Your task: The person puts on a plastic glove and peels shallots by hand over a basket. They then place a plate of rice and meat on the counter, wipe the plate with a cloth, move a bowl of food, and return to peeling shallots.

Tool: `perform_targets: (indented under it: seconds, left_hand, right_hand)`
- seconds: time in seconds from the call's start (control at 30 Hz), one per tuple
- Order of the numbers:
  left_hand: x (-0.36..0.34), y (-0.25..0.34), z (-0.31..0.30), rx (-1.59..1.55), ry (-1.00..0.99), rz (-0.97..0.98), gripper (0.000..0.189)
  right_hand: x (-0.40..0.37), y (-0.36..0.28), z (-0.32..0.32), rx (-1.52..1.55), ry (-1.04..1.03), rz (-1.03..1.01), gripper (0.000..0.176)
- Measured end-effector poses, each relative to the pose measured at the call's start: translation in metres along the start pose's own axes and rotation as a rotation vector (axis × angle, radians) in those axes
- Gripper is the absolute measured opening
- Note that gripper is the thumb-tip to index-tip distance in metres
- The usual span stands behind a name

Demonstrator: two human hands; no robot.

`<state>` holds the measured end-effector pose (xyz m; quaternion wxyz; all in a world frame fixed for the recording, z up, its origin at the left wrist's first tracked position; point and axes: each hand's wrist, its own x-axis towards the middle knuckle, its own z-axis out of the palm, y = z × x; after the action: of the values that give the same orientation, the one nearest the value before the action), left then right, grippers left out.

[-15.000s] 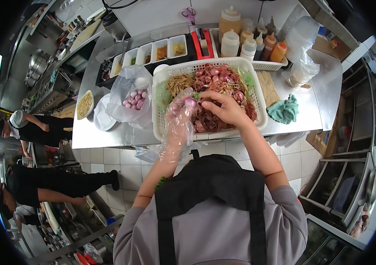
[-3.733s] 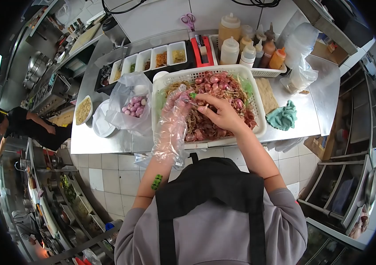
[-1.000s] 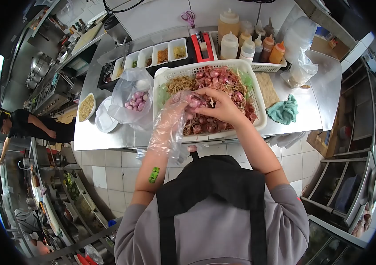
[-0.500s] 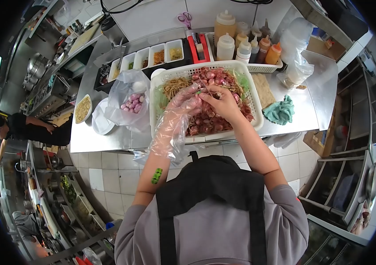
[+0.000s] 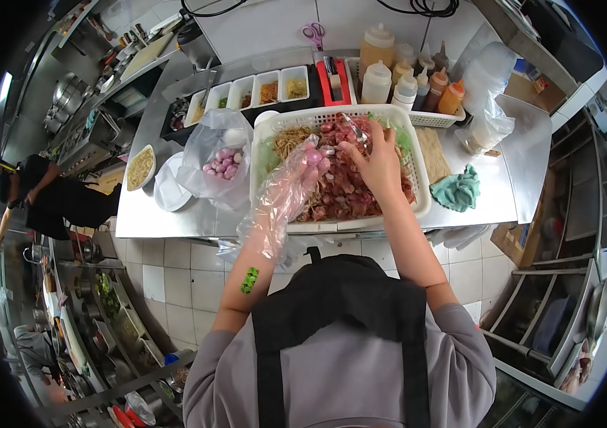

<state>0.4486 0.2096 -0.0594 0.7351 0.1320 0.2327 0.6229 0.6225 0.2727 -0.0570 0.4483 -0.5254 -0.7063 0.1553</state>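
Observation:
My left hand, in a loose clear plastic glove, is closed around a pinkish-purple shallot at its fingertips. Beside it, my bare right hand reaches over the shallot pile with fingers spread and thumb pointing toward the left hand. A thin shiny piece shows close to the right fingertips; its kind is unclear. Below both hands, a white perforated basket holds unpeeled red shallots, loose skins and dried stalks. Left of it, a clear plastic bag contains peeled shallots.
A green cloth lies to the right of the basket, near a brown cloth. Sauce bottles and white containers of toppings line the back. A bowl sits at left. Another person stands far left.
My right hand has moved away from the left hand and its fingers have spread. The shallot in my left hand now shows clearly. The view has shifted slightly.

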Motion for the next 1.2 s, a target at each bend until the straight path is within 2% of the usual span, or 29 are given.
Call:
perform_targets:
  seconds: [0.07, 0.17, 0.23, 0.27, 0.3, 0.37, 0.43, 0.5, 0.53, 0.6, 0.73, 0.8, 0.9, 1.03, 1.1, 1.2]
  left_hand:
    - [0.003, 0.0, -0.006, -0.025, -0.007, 0.015, 0.033]
    - [0.004, 0.0, -0.018, -0.06, -0.031, 0.024, 0.029]
    - [0.007, -0.001, -0.029, -0.069, -0.047, 0.02, 0.027]
    - [0.009, -0.002, -0.033, -0.104, -0.132, 0.023, 0.026]
    - [0.012, -0.002, -0.036, -0.14, -0.217, 0.026, 0.024]
    - [0.014, -0.001, -0.037, -0.186, -0.269, 0.007, 0.025]
    - [0.013, -0.001, -0.033, -0.233, -0.321, -0.013, 0.027]
    - [0.009, -0.001, -0.021, -0.226, -0.124, 0.062, 0.028]
    - [0.01, -0.001, -0.021, -0.226, -0.123, 0.06, 0.028]
    - [0.01, -0.001, -0.021, -0.173, -0.03, 0.063, 0.029]
    - [0.011, 0.001, -0.021, -0.186, -0.048, 0.029, 0.029]
    - [0.012, 0.0, -0.026, -0.096, 0.011, 0.08, 0.029]
    - [0.011, -0.004, -0.025, 0.011, 0.08, 0.131, 0.031]
    - [0.005, -0.004, -0.013, 0.052, -0.014, 0.169, 0.033]
    - [0.004, -0.005, -0.008, 0.154, 0.087, 0.24, 0.031]
    - [0.004, -0.008, 0.003, 0.121, 0.097, 0.255, 0.028]
  right_hand:
    - [-0.001, -0.005, -0.001, -0.021, -0.024, 0.044, 0.045]
    - [-0.001, -0.006, 0.0, 0.139, -0.063, -0.072, 0.038]
    - [-0.004, 0.002, 0.008, 0.327, -0.245, -0.143, 0.033]
    - [-0.004, -0.003, 0.009, 0.312, -0.195, -0.29, 0.032]
    - [-0.004, -0.006, 0.006, 0.31, -0.193, -0.29, 0.032]
    - [-0.007, -0.015, -0.005, 0.415, -0.451, -0.094, 0.033]
    - [-0.009, -0.011, -0.001, 0.445, -0.415, -0.169, 0.033]
    - [-0.01, -0.007, 0.004, 0.533, -0.409, -0.326, 0.032]
    - [-0.011, -0.006, 0.006, 0.533, -0.408, -0.324, 0.032]
    - [-0.011, -0.006, 0.009, 0.552, -0.395, -0.134, 0.031]
    - [-0.01, -0.004, 0.009, 0.378, -0.277, -0.228, 0.033]
    - [-0.012, -0.009, 0.005, 0.549, -0.466, -0.162, 0.034]
    - [-0.011, -0.016, 0.0, 0.523, -0.54, -0.175, 0.034]
    - [-0.012, -0.014, 0.004, 0.501, -0.491, -0.212, 0.033]
    - [-0.012, -0.012, 0.006, 0.499, -0.461, -0.267, 0.032]
    - [-0.011, -0.011, 0.008, 0.508, -0.453, -0.291, 0.031]
